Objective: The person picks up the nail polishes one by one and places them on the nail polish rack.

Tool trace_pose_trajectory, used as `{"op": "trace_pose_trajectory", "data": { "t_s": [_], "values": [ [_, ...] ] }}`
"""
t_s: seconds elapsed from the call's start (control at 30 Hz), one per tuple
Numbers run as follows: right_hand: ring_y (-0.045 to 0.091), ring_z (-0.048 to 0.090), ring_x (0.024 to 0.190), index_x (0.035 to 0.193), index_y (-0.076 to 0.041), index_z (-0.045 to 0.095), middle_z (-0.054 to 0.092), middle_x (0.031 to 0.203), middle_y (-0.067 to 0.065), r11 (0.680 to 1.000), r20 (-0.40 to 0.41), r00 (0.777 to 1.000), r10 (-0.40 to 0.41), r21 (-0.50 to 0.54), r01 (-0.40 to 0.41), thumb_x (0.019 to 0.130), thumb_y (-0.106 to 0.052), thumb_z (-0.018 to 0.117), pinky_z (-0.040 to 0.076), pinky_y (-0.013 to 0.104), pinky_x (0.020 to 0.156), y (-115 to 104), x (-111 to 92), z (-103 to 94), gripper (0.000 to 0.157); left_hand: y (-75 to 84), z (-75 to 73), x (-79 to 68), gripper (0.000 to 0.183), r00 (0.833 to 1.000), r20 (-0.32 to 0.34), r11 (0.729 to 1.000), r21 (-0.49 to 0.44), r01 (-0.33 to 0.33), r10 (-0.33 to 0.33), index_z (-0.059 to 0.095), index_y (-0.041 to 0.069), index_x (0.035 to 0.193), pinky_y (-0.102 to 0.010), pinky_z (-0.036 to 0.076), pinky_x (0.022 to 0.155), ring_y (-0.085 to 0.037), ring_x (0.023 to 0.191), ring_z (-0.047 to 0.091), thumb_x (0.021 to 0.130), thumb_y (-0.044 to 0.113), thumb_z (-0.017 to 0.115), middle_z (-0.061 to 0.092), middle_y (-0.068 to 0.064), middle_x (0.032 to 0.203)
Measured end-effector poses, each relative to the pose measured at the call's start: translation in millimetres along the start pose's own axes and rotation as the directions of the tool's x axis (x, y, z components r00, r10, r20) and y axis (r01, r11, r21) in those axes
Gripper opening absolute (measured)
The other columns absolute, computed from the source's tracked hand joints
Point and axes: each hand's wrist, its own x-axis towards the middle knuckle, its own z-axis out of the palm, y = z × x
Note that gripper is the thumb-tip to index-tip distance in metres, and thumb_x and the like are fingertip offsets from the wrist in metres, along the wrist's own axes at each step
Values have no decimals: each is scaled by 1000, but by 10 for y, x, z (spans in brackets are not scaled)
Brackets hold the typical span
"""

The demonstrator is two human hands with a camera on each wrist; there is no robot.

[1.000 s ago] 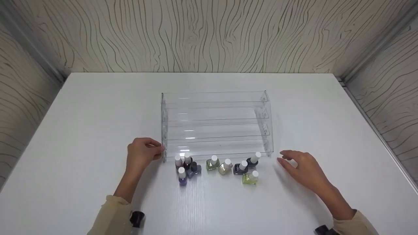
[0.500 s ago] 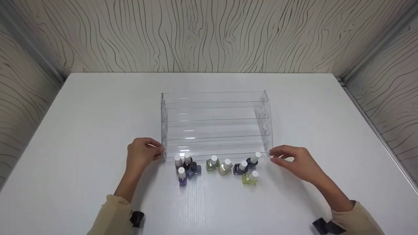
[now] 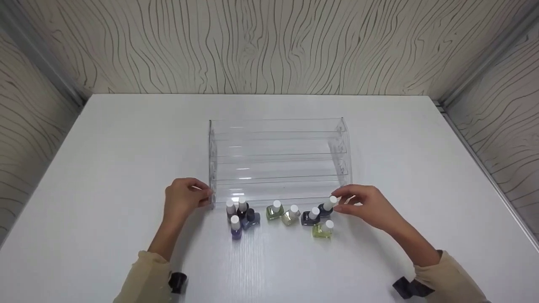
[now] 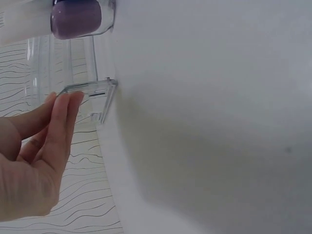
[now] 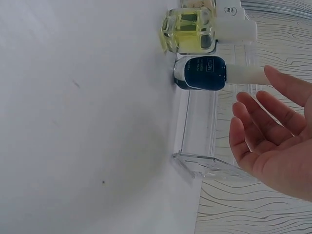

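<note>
My left hand pinches the front left corner of a clear tiered display rack between thumb and fingertips. In the left wrist view, the fingers are on the rack's side panel. My right hand is beside a dark blue nail polish bottle with a white cap. Its thumb and fingers are apart on the cap's right side. In the right wrist view, one fingertip overlaps the white cap; whether it touches is unclear. The other fingers are loosely bent, holding nothing.
Several more nail polish bottles stand along the rack's front: a green one, a yellow one, a purple one and a grey-blue one with a black cap. They are on a white table, with patterned panels behind.
My right hand has moved left, from beyond the rack's right corner to the dark blue bottle's cap. The left hand stays on the rack's left corner.
</note>
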Motion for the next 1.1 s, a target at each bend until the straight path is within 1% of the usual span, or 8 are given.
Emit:
{"op": "trace_pose_trajectory", "data": {
  "t_s": [0.17,0.4,0.53,0.63,0.77,0.87,1.1],
  "values": [
    [12,57,82,101,-1,65,63,94,4,1000,-6,1000,-8,19,8,80,-12,69,50,27,72,9,23,64,24,7,0,-6,4,1000,5,1000,-23,6,-5,67,-5,80,-23,52,53,-15,56,62,78,-2,66,64,-10,67],
    [12,57,81,98,-1,66,64,91,4,999,-20,1000,-15,42,16,80,-11,69,50,27,71,16,32,106,22,-4,-5,-1,5,1000,10,1000,-23,14,-13,67,-5,82,-24,52,53,-15,56,62,78,-2,66,63,-11,68],
    [12,57,80,96,-2,67,64,89,3,999,-25,1000,-16,37,17,79,-12,70,50,27,70,45,39,123,20,-111,37,66,4,1000,-2,1000,-18,2,-2,67,-4,80,-26,52,51,-18,56,63,77,-2,68,63,-12,68],
    [12,57,79,94,-3,67,63,88,2,999,-31,999,-14,34,15,79,-13,70,50,27,70,50,40,125,18,-175,65,111,3,1000,-16,1000,1,-4,4,68,-1,78,-29,52,48,-17,55,63,76,0,69,63,-10,67],
    [12,57,79,94,-4,67,63,87,2,999,-31,999,-13,35,14,80,-14,70,50,27,70,44,37,122,18,-87,35,59,3,1000,-9,1000,1,4,-4,68,-2,78,-28,53,50,-16,55,63,76,-1,68,63,-11,67],
    [12,57,79,95,-3,67,63,88,2,999,-30,999,-12,39,13,80,-15,70,50,27,70,38,31,122,19,-3,-1,6,4,1000,9,1000,-7,9,-9,67,-5,80,-24,52,53,-15,56,62,77,-2,67,63,-12,68],
    [12,56,79,96,-1,66,63,88,2,999,-33,999,8,34,-7,80,-17,70,49,26,71,27,27,126,23,22,-13,-1,5,1000,15,1000,0,12,-12,67,-5,80,-22,53,54,-13,56,62,77,-2,68,63,-10,68]
  ]
}}
